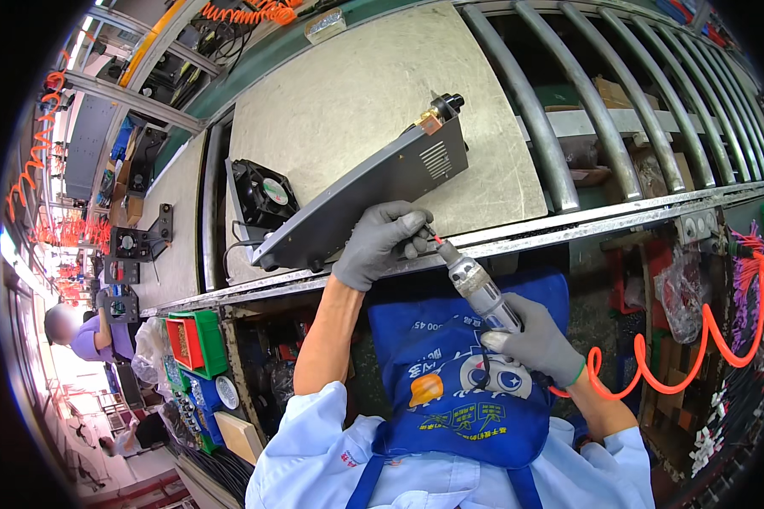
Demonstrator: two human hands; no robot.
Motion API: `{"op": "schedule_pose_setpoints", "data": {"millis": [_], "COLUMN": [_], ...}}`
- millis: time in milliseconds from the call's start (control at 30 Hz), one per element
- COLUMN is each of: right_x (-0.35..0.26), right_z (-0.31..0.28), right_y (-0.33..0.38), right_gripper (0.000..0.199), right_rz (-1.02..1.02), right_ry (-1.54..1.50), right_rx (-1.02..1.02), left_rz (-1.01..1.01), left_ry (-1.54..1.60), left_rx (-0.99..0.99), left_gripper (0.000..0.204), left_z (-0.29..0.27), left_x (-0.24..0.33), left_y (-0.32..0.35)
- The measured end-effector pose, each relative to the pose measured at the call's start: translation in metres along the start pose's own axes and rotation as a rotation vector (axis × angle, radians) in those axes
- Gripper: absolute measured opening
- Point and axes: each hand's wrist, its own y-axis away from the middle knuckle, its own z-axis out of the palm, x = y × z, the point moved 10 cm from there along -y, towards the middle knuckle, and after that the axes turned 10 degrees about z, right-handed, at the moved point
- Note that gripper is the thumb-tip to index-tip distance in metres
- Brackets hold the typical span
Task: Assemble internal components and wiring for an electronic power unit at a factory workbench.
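In the grey-gloved right hand (539,339) I hold a power screwdriver (484,297) with a silver-grey body, its nose pointing up and left. My left hand (384,242), gloved alike, has thumb and forefinger pinched at the tip of the driver's bit (435,237); whatever small thing lies between them is too hidden to name. Just beyond the left hand, a dark grey sheet-metal housing (373,187) stands on the worktop. A black fan (266,193) sits at its left end, and a black knob with a brass-coloured fitting (437,114) at its far right end.
Metal rollers (560,102) run off to the right of the pale board (331,102). An orange coiled hose (654,373) hangs at my right. Red and green bins (197,341) stand at lower left. Farther left, a person in purple (93,339) is beside more fan units (127,244).
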Motion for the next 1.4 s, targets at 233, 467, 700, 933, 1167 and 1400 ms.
{"op": "schedule_pose_setpoints", "data": {"millis": [233, 467, 700, 933, 1167, 1400], "right_x": [0.001, -0.003, -0.002, -0.006, -0.006, -0.007], "right_z": [-0.004, -0.007, -0.005, -0.001, 0.0, 0.002], "right_y": [-0.018, -0.033, -0.037, -0.038, -0.04, -0.041], "right_gripper": [0.046, 0.046, 0.046, 0.046, 0.042, 0.04], "right_rz": [0.08, 0.165, 0.169, 0.149, 0.185, 0.212], "right_ry": [-0.01, 0.015, 0.026, -0.008, -0.001, 0.007], "right_rx": [0.117, 0.102, 0.133, 0.139, 0.144, 0.14], "left_rz": [0.023, 0.206, 0.34, -0.013, -0.195, -0.198], "left_ry": [-0.221, -0.532, -0.795, -0.978, -0.927, -0.887], "left_rx": [0.13, 0.172, 0.141, -0.155, -0.315, -0.378], "left_gripper": [0.03, 0.021, 0.022, 0.032, 0.036, 0.031], "left_z": [-0.004, 0.025, -0.007, -0.035, -0.059, -0.064], "left_x": [0.0, 0.124, 0.193, 0.11, 0.04, 0.013], "left_y": [0.007, 0.033, -0.043, -0.109, -0.129, -0.135]}}
